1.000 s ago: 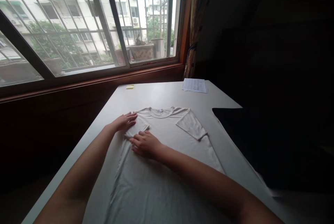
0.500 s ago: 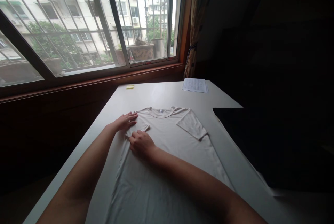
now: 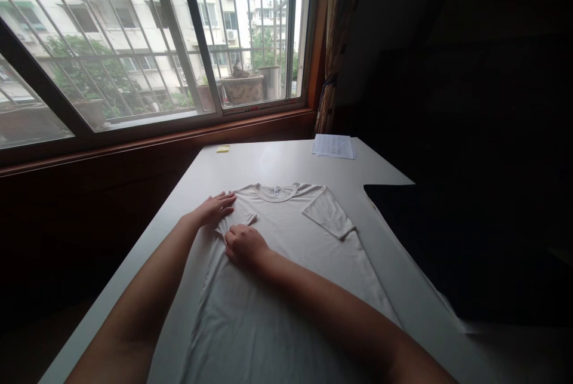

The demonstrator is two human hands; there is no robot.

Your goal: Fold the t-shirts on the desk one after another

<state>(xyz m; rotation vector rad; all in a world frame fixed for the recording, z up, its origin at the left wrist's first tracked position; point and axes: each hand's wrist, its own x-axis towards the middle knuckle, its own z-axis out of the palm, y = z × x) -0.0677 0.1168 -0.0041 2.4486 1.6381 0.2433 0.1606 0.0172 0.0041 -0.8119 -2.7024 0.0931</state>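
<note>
A white T-shirt (image 3: 286,240) lies spread on the white table, its collar toward the window. Both of its short sleeves are turned inward over the body. My left hand (image 3: 215,208) rests on the shoulder at the left sleeve, fingers stretched out over the cloth. Just below it, my right hand (image 3: 245,244) is closed on the shirt's edge by the left sleeve, pinching the fabric with the fingertips. My right forearm crosses over the shirt's lower body and hides part of it.
Papers (image 3: 333,146) lie at the table's far right edge, and a yellow sticky note (image 3: 222,149) sits at the far left. The white table (image 3: 268,160) has a notch on its right side. Behind it are a barred window (image 3: 242,110) and a tied curtain (image 3: 329,67).
My right hand has shifted slightly to the right, pulling the cloth by the left sleeve a little inward. My left hand has stayed in place.
</note>
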